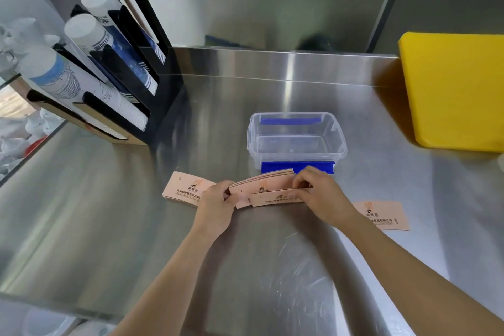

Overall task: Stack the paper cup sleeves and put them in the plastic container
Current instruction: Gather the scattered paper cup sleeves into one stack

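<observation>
A small stack of flat pink paper cup sleeves (266,188) is held upright on edge just above the steel counter. My left hand (216,206) pinches its left end and my right hand (321,194) grips its right end. One loose sleeve (182,191) lies flat to the left, partly behind my left hand. Another loose sleeve (381,215) lies flat to the right, beyond my right wrist. The clear plastic container (297,142) with blue clips stands open and empty right behind the held stack.
A black rack of paper cup stacks (109,76) leans at the back left. A yellow cutting board (455,90) stands against the wall at the back right. The steel counter (136,226) ends in an edge at the front left.
</observation>
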Demonstrator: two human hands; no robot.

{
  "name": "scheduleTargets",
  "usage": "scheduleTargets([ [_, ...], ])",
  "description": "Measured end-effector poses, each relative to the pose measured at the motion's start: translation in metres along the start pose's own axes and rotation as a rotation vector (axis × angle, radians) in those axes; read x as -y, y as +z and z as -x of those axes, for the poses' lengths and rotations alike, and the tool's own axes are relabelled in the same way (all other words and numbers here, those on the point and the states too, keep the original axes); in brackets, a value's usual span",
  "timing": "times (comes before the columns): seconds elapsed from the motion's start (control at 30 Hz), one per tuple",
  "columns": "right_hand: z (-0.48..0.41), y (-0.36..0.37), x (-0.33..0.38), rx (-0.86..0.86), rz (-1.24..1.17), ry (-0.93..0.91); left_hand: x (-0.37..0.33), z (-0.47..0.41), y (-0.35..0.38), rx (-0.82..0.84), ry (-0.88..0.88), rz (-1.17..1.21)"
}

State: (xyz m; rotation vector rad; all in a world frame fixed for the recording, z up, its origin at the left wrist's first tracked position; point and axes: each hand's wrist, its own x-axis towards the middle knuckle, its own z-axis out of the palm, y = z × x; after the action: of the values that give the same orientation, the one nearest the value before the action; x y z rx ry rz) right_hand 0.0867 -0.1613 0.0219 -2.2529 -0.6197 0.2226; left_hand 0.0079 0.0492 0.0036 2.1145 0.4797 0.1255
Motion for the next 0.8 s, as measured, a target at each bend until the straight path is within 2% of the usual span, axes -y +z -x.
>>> scheduleTargets([
  [0.13,0.002,0.01,0.001,-0.15,0.173,-0.089,0.0,0.001,0.001,0.038,-0.011,0.009],
  [0.2,0.001,0.013,0.002,-0.139,0.199,-0.109,0.001,0.002,0.0,0.092,-0.008,0.007],
  [0.33,-0.002,0.021,0.008,-0.005,-0.007,0.063,0.004,0.005,-0.003,0.207,0.002,0.066],
  [0.43,0.0,0.026,0.006,-0.011,-0.097,0.139,0.009,0.012,-0.004,0.264,0.014,0.166],
  [0.5,0.003,0.026,0.005,-0.021,-0.077,0.12,0.01,0.018,-0.003,0.29,0.008,0.264],
  [0.57,0.003,0.023,0.005,-0.03,-0.018,0.074,0.009,0.019,0.0,0.258,-0.007,0.252],
  [0.7,0.002,0.019,0.006,0.001,0.017,0.039,0.002,0.017,0.01,0.076,-0.063,0.246],
  [0.8,0.003,0.012,0.002,0.014,0.027,0.032,-0.001,0.017,0.017,0.064,-0.07,0.228],
])
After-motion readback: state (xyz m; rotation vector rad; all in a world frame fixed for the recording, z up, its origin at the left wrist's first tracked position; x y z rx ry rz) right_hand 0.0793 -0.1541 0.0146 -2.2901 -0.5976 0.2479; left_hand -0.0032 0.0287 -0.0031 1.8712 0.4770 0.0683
